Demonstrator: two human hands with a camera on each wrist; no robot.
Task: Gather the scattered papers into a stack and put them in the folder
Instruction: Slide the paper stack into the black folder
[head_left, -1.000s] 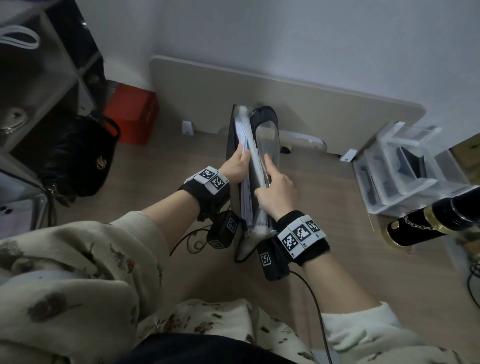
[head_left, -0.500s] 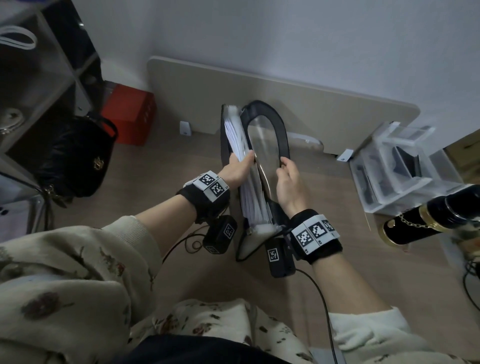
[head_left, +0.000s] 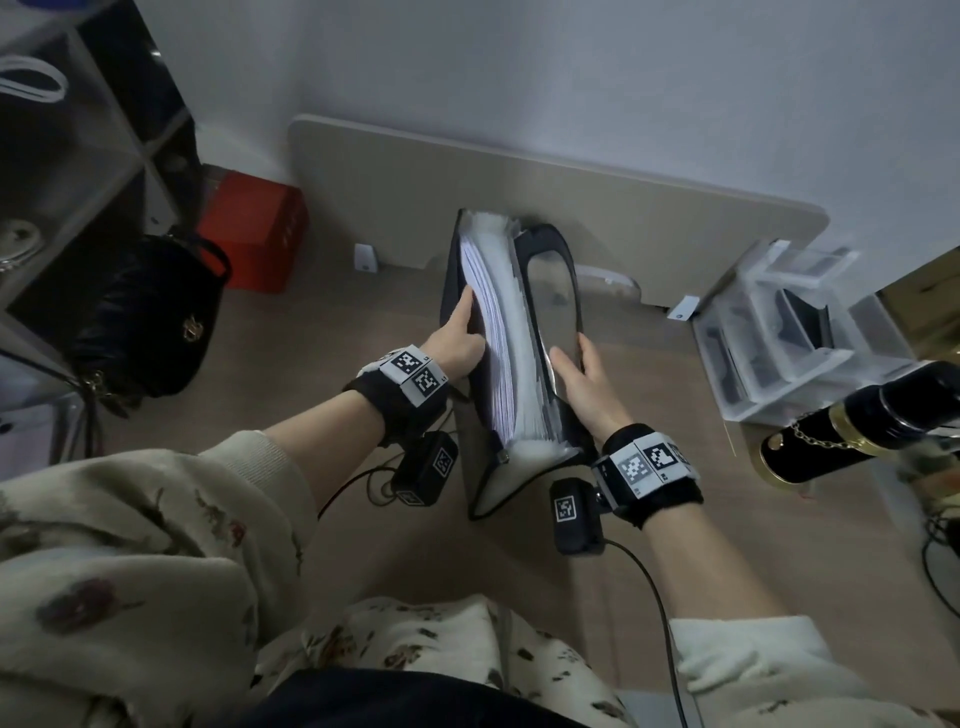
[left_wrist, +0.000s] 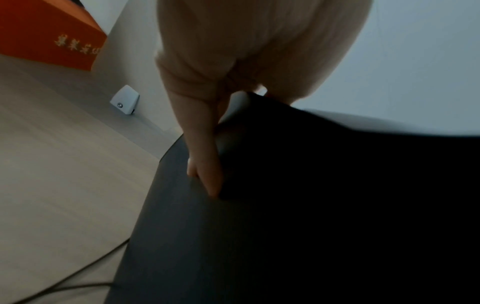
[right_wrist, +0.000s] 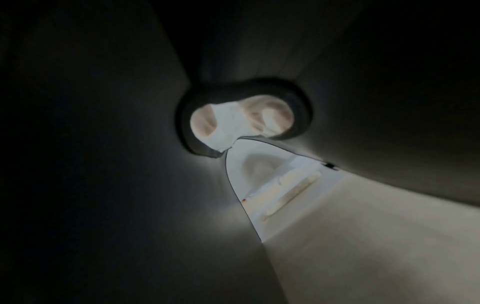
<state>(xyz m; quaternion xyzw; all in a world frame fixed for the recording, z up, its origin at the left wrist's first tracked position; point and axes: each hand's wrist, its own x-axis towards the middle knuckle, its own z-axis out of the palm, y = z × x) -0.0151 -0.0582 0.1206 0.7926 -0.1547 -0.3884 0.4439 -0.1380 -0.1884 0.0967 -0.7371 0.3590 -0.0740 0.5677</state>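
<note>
You held the folder (head_left: 553, 291) up on its end over the floor, and the stack of papers (head_left: 501, 332) sat inside it. Your left hand (head_left: 457, 340) pinched the dark back cover. Your right hand (head_left: 584, 379) held the clear front flap with curled fingers. I think it was best to tap the papers down, then close the flap slowly.

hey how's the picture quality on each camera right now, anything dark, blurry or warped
Head view: dim but sharp, wide-angle bend at the edges; the paper stack in the folder reads clearly. Left wrist view: soft and blurred, left hand near the lens. Right wrist view: mostly dark, with heavy vignetting.
</note>
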